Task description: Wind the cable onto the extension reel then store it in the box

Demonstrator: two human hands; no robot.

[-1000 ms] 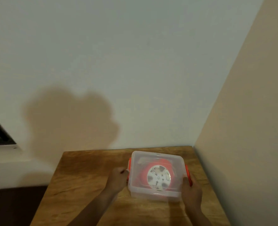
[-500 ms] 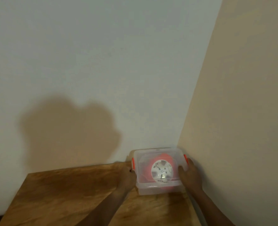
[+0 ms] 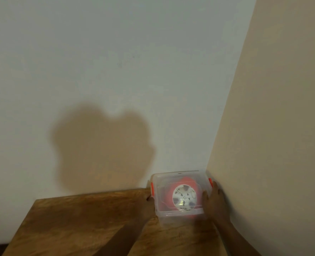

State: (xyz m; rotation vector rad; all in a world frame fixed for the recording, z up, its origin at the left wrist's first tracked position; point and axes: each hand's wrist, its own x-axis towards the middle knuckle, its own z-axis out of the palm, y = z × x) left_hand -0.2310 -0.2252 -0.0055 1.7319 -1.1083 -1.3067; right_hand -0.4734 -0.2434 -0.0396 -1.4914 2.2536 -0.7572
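Both forearms reach forward from the bottom edge over the wooden table (image 3: pixel 75 224), the left one in shadow and angled up to the right, the right one running up along the beige side wall (image 3: pixel 282 126). The left hand (image 3: pixel 149 202) presses against the left side of the clear box (image 3: pixel 178 213); its fingers are dim and blurred, so how far they are spread cannot be told, only that they lie on the box wall just below the orange left latch (image 3: pixel 152 190). The right hand (image 3: pixel 214 200) cups the box's right side, fingers (image 3: pixel 205 197) curled onto the lid edge and the others extended along the wall side, just below the orange right latch (image 3: pixel 210 182). Between the two sets of fingers, inside the closed box, lies the red extension reel (image 3: pixel 183 197) with its pale round face upward. Beyond the fingers the box sits in the far right corner of the table, close to the white back wall (image 3: pixel 116 71), which carries a broad shadow (image 3: pixel 101 146).
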